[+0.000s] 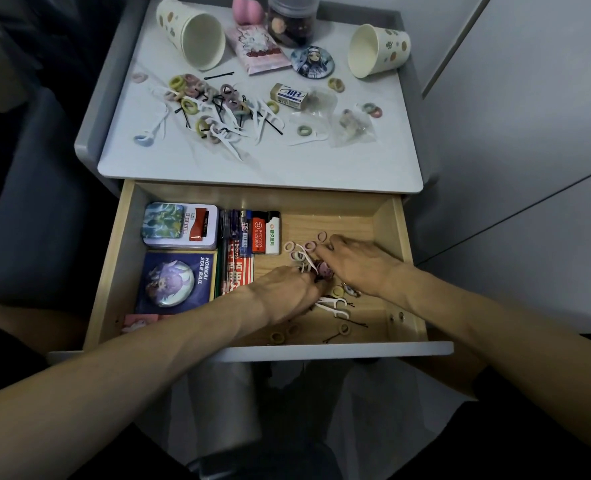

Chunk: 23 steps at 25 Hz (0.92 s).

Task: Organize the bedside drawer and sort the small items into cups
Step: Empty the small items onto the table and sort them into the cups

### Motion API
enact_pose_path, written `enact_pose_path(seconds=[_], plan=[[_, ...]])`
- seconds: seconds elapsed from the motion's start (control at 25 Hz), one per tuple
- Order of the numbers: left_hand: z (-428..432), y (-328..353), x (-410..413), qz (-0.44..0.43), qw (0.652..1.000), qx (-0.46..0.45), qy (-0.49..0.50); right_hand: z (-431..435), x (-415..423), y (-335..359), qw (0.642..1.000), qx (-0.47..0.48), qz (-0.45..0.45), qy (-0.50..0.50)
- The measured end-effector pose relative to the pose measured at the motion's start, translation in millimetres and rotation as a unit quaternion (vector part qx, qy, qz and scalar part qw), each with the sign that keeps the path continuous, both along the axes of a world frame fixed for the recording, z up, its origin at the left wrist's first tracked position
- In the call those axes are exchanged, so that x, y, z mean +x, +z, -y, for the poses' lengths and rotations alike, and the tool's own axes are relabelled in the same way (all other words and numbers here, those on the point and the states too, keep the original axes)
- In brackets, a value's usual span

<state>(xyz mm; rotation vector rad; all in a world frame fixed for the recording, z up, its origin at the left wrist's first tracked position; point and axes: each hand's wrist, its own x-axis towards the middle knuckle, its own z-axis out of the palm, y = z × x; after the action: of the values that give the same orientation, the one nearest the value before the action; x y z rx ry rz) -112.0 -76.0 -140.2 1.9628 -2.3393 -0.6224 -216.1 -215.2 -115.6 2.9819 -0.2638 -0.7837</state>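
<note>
Hair ties (pixel 299 252) clumped in drawer (pixel 402 237), between both hands. Left hand (pixel 283 292) fingers curl round clump from 7 o'clock; right hand (pixel 356 263) at 3 o'clock, grip indiscernible. Cups (pixel 200 39) tipped at 12 o'clock.

"HONKAI STAR RAIL" on blue badge card (pixel 204 271); "AIR" on eraser (pixel 289 95).

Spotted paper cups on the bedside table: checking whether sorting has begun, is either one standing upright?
No, the left spotted paper cup and the right spotted paper cup both lie on their sides.
</note>
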Motion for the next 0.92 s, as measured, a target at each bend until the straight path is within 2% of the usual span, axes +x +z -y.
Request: enact_pose_path(seconds=[0.08,0.32,0.4,0.48,0.6,0.92], plan=[[-0.6,2.4,0.6,-0.005,1.000,0.001,-0.004,-4.1,0.8,-0.7,1.000,-0.003,-0.009,-0.005],[-10.6,-7.6,10.5,-0.106,0.993,0.047,0.018,1.1,-6.9,0.4,0.998,0.012,-0.001,-0.058],[-12.8,-7.9,13.0,-0.098,0.995,0.007,-0.007,3.3,-10.7,4.0,0.998,0.037,0.004,-0.059],[-14.5,-4.1,16.3,-0.078,0.997,-0.015,-0.001,5.4,-13.4,11.1,0.997,0.049,0.024,-0.061],[-17.8,13.3,19.6,-0.090,0.993,0.021,0.070,5.9,-17.9,25.7,0.995,0.041,0.070,-0.063],[-15.1,82.8,37.4,-0.184,0.968,-0.058,0.159,7.8,-16.9,90.9,0.969,0.098,0.211,-0.085]])
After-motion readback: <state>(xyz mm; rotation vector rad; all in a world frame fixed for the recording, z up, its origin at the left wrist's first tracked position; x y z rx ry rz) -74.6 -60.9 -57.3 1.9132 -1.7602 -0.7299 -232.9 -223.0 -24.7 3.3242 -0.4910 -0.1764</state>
